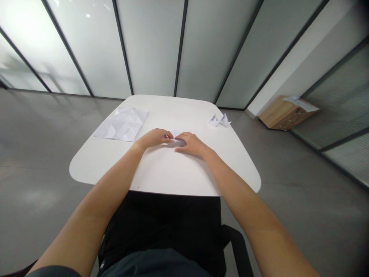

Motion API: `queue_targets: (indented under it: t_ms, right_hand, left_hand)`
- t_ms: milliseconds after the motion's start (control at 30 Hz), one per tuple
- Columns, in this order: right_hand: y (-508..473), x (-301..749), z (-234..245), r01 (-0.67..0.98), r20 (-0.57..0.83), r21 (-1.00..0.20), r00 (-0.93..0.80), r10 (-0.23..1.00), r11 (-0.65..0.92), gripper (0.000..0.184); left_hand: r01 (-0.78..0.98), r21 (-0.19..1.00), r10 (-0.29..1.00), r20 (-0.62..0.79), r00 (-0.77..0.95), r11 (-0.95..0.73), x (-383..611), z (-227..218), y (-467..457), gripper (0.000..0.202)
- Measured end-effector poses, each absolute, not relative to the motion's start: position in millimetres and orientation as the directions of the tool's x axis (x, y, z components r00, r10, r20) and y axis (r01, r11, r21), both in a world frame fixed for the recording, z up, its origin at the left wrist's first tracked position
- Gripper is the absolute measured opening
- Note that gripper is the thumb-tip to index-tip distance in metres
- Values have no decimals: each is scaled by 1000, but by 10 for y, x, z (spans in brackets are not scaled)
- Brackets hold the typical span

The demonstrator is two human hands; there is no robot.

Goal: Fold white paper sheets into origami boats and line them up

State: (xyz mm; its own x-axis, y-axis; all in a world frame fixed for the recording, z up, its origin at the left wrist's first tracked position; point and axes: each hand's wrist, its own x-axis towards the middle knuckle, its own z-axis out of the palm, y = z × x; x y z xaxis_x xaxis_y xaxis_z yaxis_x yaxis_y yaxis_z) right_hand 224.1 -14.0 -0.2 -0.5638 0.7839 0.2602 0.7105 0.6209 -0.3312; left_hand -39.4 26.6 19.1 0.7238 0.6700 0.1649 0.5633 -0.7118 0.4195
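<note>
Both hands pinch from either side, the left hand [153,138] and right hand [192,144] closed on a small folded white paper [174,141] near the middle of a rounded white table [173,173]. Left lies a creased paper sheet [122,125]; far right, two folded paper pieces [219,120]. Grey floor [37,154] surrounds the table, frosted glass panels [151,46] stand beyond, and a low wooden cabinet [285,114] sits right.

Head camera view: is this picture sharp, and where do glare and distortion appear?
Head view: glare whitens the frosted glass wall at upper left; wide-angle distortion bends its dark frames and the white rounded table; the folded white paper looks fairly sharp; the corners darken.
</note>
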Motion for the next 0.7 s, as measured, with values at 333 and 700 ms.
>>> queue_targets:
  t_ms: [333, 700]
  right_hand:
    - [-84, 2235, -22, 767, 310, -290, -491, 814, 573, 28]
    - [-107, 2363, 98, 647, 475, -595, -197, 858, 477, 24]
  left_hand:
    - [582, 357, 666, 183, 723, -731, -375, 121, 336, 44]
    - [554, 475, 727, 373, 576, -683, -339, 241, 228, 33]
